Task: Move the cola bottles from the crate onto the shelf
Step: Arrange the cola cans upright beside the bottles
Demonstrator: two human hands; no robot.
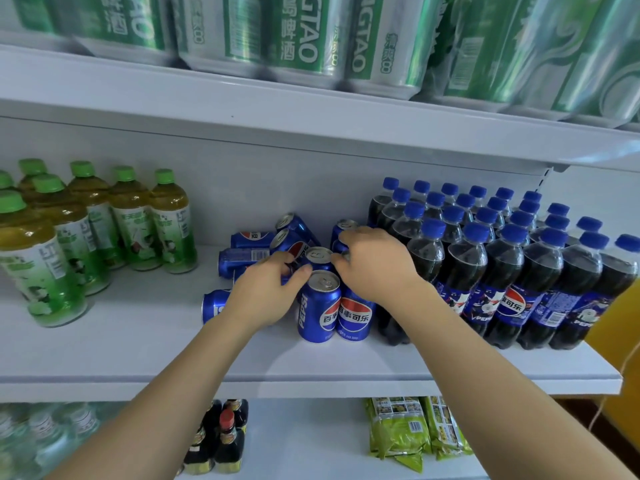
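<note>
Several dark cola bottles (pixel 485 268) with blue caps stand in rows on the right of the white middle shelf (pixel 173 358). To their left is a cluster of blue cola cans, some upright (pixel 318 310) and some lying on their sides (pixel 242 258). My left hand (pixel 266 292) and my right hand (pixel 374 265) reach into this cluster. Their fingers close from either side on an upright can (pixel 318 255) in the second row. My right hand also covers the top of a front can (pixel 355 318). No crate is in view.
Green-capped tea bottles (pixel 104 223) stand on the left of the same shelf. Green beer cans (pixel 294 36) fill the shelf above. Below are dark sauce bottles (pixel 225 441), green snack bags (pixel 408 431) and water bottles (pixel 41 434).
</note>
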